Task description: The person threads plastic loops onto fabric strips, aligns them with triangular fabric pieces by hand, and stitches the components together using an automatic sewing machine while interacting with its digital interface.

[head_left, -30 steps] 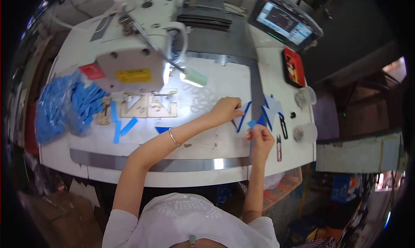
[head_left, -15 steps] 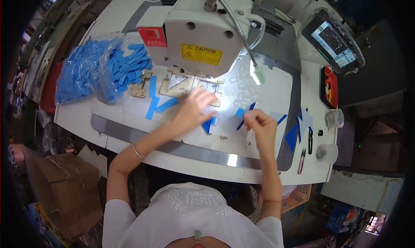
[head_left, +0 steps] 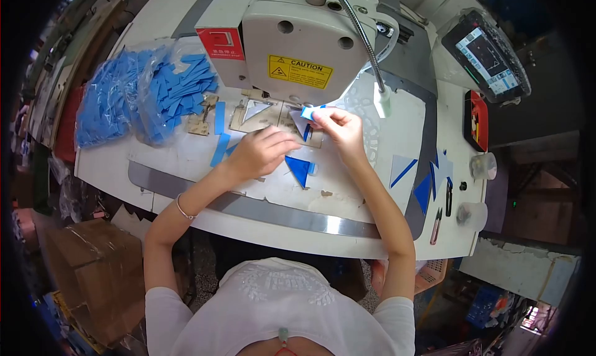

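Light-blue tab (head_left: pixel 307 113) in the right hand (head_left: pixel 344 131), long axis crosswise, end leftward.

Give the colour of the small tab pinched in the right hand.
The small tab is light blue; it shows best in the head view.

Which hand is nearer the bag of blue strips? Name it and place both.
Left. The left hand is right of the bag of blue strips and lower in view; the right hand is farther right, pinching a blue piece.
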`<action>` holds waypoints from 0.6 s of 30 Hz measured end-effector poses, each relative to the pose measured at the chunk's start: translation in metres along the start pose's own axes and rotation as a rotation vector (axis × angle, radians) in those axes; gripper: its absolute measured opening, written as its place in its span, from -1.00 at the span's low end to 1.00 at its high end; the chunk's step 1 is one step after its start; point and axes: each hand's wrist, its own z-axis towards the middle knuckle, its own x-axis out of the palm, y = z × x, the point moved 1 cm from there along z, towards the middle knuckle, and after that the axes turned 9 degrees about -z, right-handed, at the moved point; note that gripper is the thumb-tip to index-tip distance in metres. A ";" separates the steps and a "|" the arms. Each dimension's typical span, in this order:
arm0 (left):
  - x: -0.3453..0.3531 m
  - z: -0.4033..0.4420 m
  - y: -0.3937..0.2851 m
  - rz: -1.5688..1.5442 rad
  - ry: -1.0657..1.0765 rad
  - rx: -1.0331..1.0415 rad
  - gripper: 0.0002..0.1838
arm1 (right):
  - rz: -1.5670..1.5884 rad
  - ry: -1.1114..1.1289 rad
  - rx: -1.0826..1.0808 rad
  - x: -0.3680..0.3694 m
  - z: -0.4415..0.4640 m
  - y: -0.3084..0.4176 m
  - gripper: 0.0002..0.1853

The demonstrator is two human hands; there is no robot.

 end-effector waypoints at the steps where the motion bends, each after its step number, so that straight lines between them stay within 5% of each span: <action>1: 0.004 0.003 -0.001 0.062 0.021 -0.027 -0.58 | -0.017 0.023 -0.037 0.001 0.005 -0.006 -0.83; 4: 0.020 0.010 0.002 0.191 0.106 -0.102 -0.43 | -0.111 0.049 -0.085 -0.001 0.016 -0.016 -0.83; 10: 0.030 0.019 -0.003 0.097 0.107 -0.178 -0.45 | -0.224 0.095 -0.060 -0.014 0.018 -0.001 -0.79; 13: 0.025 0.017 -0.002 0.031 0.142 -0.207 -0.48 | -0.569 -0.043 -0.020 -0.024 0.011 0.011 -0.78; 17: 0.025 0.016 0.002 0.067 0.066 -0.162 -0.50 | -0.297 -0.021 0.077 -0.018 0.016 -0.005 -0.79; 18: 0.026 0.017 0.003 0.082 0.038 -0.145 -0.52 | -0.431 0.004 0.024 -0.020 0.021 -0.013 -0.80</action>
